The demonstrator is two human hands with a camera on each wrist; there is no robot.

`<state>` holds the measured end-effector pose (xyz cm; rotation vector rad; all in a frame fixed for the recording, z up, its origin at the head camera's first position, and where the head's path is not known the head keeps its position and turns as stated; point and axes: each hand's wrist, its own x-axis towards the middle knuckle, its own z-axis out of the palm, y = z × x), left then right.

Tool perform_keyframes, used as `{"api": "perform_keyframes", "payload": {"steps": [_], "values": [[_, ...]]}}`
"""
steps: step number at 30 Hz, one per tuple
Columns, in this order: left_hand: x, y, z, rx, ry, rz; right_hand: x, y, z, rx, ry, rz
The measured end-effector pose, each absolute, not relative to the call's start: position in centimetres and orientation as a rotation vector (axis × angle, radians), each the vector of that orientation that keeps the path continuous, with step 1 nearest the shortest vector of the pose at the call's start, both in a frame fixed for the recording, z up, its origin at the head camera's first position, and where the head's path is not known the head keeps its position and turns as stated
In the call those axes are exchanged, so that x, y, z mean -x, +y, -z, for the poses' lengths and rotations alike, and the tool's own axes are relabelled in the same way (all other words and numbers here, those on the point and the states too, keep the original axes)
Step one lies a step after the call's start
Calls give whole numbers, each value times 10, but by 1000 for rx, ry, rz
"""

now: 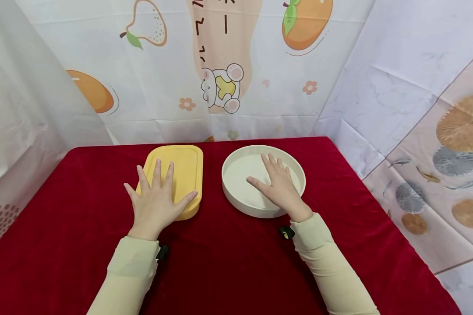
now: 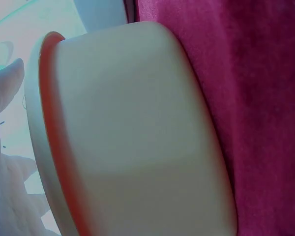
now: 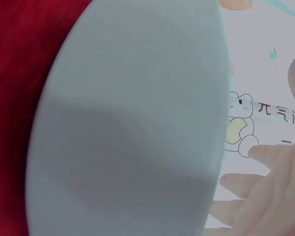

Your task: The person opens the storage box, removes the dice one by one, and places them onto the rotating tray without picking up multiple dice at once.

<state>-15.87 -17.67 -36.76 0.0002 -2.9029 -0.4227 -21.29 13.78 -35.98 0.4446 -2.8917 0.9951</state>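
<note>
On the left of the table is a yellow lidded box [image 1: 185, 166] with rounded corners, its lid on. My left hand [image 1: 154, 208] is spread over its near left part, fingers straight and apart, holding nothing. In the left wrist view the side wall of the box [image 2: 123, 113] fills the middle, with the left fingers near the lid's edge. To the right stands a round white tray [image 1: 240, 177] with a low rim, nothing seen inside it. Above it my right hand [image 1: 280, 188] is spread, holding nothing. The right wrist view shows the tray's outer wall [image 3: 132, 108] beside the fingers.
A dark red cloth [image 1: 220, 262] covers the table. Behind it hangs a white curtain [image 1: 150, 87] printed with fruit and a cartoon animal. A patterned curtain [image 1: 418, 175] closes the right side. Both wrists carry small black devices.
</note>
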Motion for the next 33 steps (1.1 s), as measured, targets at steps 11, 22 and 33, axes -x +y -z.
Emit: {"api": "perform_keyframes", "payload": {"steps": [11, 22, 33], "values": [[153, -180, 369, 90, -2852, 444, 206, 122, 353, -472, -2845, -1376], [148, -181, 370, 126, -2844, 478, 201, 108, 351, -507, -2770, -1727], [144, -177, 375, 152, -2869, 491, 200, 85, 354, -540, -2687, -1978]]}}
